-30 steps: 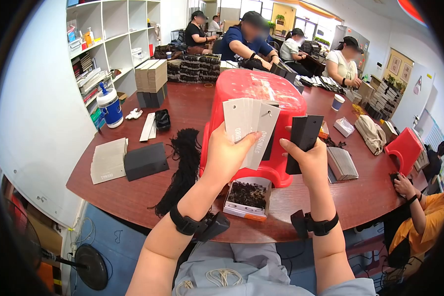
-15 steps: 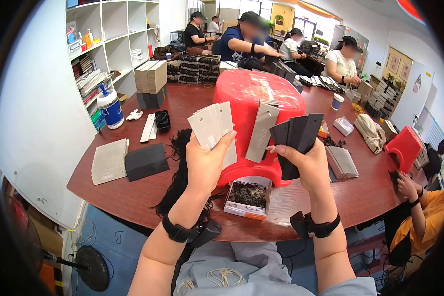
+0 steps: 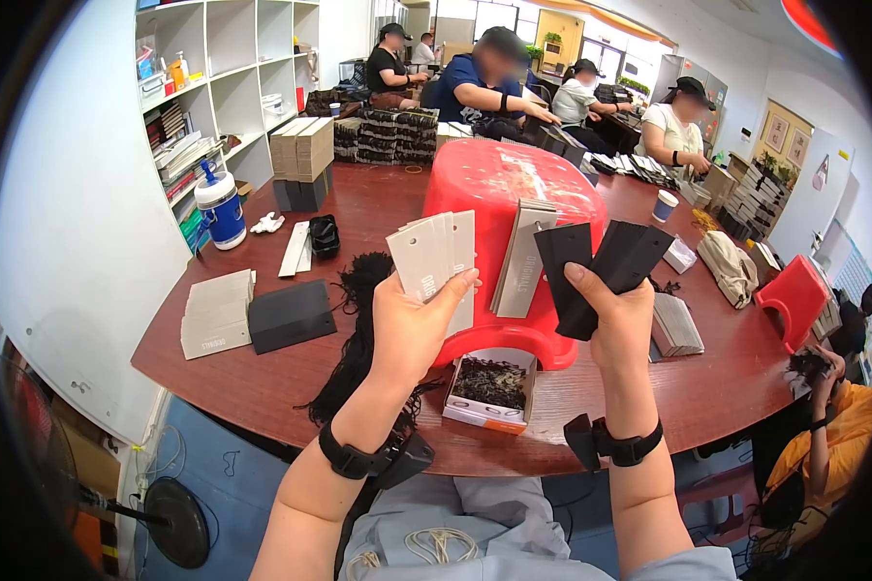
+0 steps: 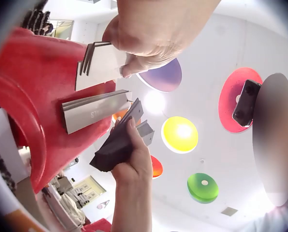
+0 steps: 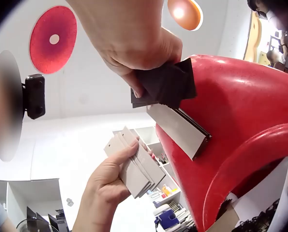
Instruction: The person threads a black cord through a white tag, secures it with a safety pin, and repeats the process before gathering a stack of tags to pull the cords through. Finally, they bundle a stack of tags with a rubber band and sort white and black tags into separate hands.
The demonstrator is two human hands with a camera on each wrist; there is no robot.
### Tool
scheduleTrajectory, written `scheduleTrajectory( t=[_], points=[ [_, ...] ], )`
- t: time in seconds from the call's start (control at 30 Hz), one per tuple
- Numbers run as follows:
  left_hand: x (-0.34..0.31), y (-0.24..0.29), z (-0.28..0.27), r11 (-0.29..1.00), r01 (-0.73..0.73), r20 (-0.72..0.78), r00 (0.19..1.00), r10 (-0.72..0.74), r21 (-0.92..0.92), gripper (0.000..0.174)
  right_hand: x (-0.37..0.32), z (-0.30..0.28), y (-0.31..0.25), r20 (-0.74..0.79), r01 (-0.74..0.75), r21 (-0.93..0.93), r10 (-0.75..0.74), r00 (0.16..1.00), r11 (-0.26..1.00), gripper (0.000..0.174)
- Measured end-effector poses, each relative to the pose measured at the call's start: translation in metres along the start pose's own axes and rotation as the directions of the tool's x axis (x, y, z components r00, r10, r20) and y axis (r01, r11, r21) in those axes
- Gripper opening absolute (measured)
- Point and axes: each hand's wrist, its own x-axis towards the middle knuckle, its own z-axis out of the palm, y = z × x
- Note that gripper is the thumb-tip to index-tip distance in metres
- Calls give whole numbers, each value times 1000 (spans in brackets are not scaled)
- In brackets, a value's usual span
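Fanned light grey cards are gripped by my left hand, its thumb across their front. My right hand grips a spread of black cards, thumb on top. Between the two hands, another stack of grey cards stands against the side of an upturned red stool. In the left wrist view that stack leans on the red plastic, apart from the left hand's cards. The right wrist view shows the black cards close to the stack's upper end.
A box of small black pieces sits under the stool's front edge. Black cords, grey cards and black cards lie to the left. A white-blue jug stands beyond them. Other people sit around the table.
The left hand moved left from the middle with some grey cards, leaving a stack at the stool. The right hand's black cards have fanned wider. The head view shifted slightly.
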Motion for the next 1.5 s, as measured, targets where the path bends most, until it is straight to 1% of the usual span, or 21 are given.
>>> scheduleTrajectory(
  t=[0.07,0.23,0.27,0.33,0.4,0.47,0.53,0.6,0.67,0.73,0.8,0.87,0.93,1.0,1.13,1.2,1.23,1.27,1.33,1.47,1.5],
  points=[
    [0,0,1,1000,6,2,1000,-6,-9,20,1,0,0,-3,14,20,-14,1000,1000,19],
    [-1,3,3,998,43,29,999,-42,-39,20,3,1,7,14,-56,88,55,998,995,24],
    [-2,7,4,998,48,59,997,-46,-43,21,4,1,6,15,-57,90,56,998,994,24],
    [-2,8,6,997,56,91,994,-52,-46,23,4,0,5,58,-161,148,154,986,976,26],
    [-1,6,8,1000,-1,91,996,3,-13,26,5,1,5,66,-180,167,172,983,969,27],
    [-1,7,11,1000,-8,106,994,7,12,28,6,0,5,75,-200,184,189,979,962,28],
    [0,8,14,999,-15,117,993,11,37,29,8,-2,6,128,-266,206,243,962,942,28],
    [0,8,18,999,-19,156,988,14,31,29,8,-1,3,132,-264,201,241,962,943,27],
    [0,7,23,999,-44,154,987,39,31,27,8,-1,2,132,-263,198,240,962,944,27],
    [1,6,26,997,-68,156,986,63,30,26,8,-2,3,144,-217,97,202,969,971,27],
    [4,5,25,995,-26,123,992,14,94,26,8,-3,7,134,-211,122,195,972,970,27],
    [4,5,26,994,-29,126,992,15,105,26,8,-3,9,129,-204,147,186,974,968,27],
    [4,4,27,993,-31,124,992,16,117,25,7,-3,11,119,-213,215,191,974,953,26],
    [5,1,30,1000,-13,97,995,10,25,24,6,-2,9,125,-218,240,193,973,946,26],
    [4,-3,32,1000,-22,90,996,21,13,27,5,-3,10,106,-195,288,171,979,937,25],
    [3,-4,32,998,-38,70,997,42,-59,26,5,-2,12,92,-184,288,164,982,940,25],
    [3,-6,31,998,-36,71,997,40,-59,26,5,-1,13,81,-175,288,158,984,942,25],
    [3,-8,29,995,-71,36,997,74,-69,26,5,-1,14,80,-175,289,158,984,941,25],
    [2,-8,27,987,-119,-27,993,117,-104,24,4,0,16,26,-115,240,112,993,964,26],
    [0,-2,22,984,-147,-29,989,145,-104,22,-1,3,11,-3,-70,200,73,997,977,25],
    [-2,-1,22,984,-148,-29,989,146,-104,22,-2,3,11,-19,-22,96,24,1000,995,24]
  ],
)
